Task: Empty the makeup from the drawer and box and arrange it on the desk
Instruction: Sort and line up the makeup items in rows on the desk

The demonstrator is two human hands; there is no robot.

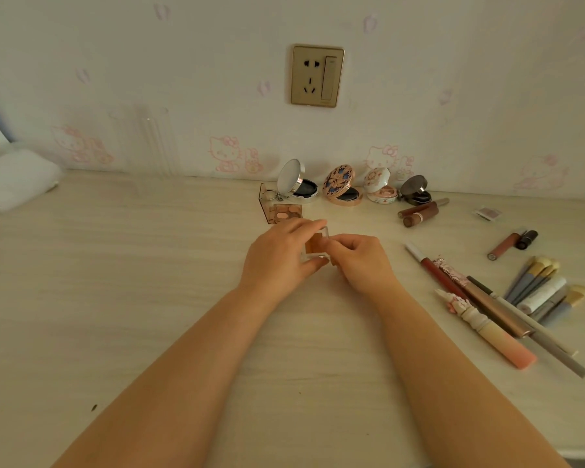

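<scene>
Both hands grasp a small clear-cased blush compact [314, 246] at the middle of the desk [149, 298]. The left hand [279, 256] curls over it from the left, fingers along its top edge and thumb under its near edge; the right hand [358, 258] pinches its right side with bent fingers. The case shows an orange-brown pan inside; whether it rests on the desk or is lifted just above it cannot be told.

Just behind the hands stands an open brown palette [281, 211] with its lid up. Along the wall beyond it sits a row of four open round compacts: a silver mirrored compact [296, 182], a floral rose-gold compact [342, 187], a white patterned compact [380, 187] and a dark compact [416, 192]. Near these lie two brown lip tubes [419, 214].

To the right lie long pens and wands [487, 305] side by side, a cluster of brushes [537, 285], a pink gloss tube [503, 246], a dark lipstick [527, 239] and a small eyeshadow pan [487, 213]. A gold wall socket [317, 76] is mounted above; a white folded cloth [14, 184] lies far left.
</scene>
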